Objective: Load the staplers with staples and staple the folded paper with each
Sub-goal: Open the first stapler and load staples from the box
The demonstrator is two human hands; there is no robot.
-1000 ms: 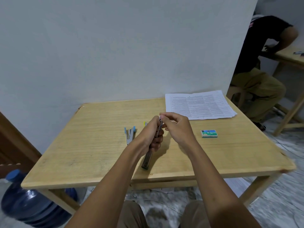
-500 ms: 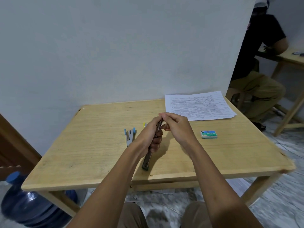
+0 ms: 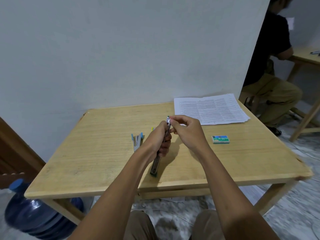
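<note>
Left hand (image 3: 158, 141) wrapped around the middle of a long, narrow stapler (image 3: 160, 151), fingers closed on it. Stapler is opened out lengthwise: dark metal channel, green plastic end resting on the table (image 3: 103, 153) near the front edge, upper end raised and tilted away. Right hand (image 3: 187, 131) at the upper tip, thumb and forefinger pinched together on a small bright metal piece there; whether that is a staple strip or part of the magazine cannot be told.

Second stapler (image 3: 137, 140) lies flat just left of the left hand, light blue plastic with grey metal, arms splayed in a V. A small yellow bit (image 3: 152, 129) shows behind the left wrist, mostly hidden. Count: two staplers clearly seen.

One staple box (image 3: 220, 139), small rectangular card, green and white, lies well right of the hands. One stack of printed paper (image 3: 209, 110), white, flat, edges slightly fanned, at the far right corner; sheet count not readable.

Table: pale wood, visible grain, rounded corners, one chipped at the right front. One blue translucent water jug (image 3: 34, 215) on the floor at left.
</note>
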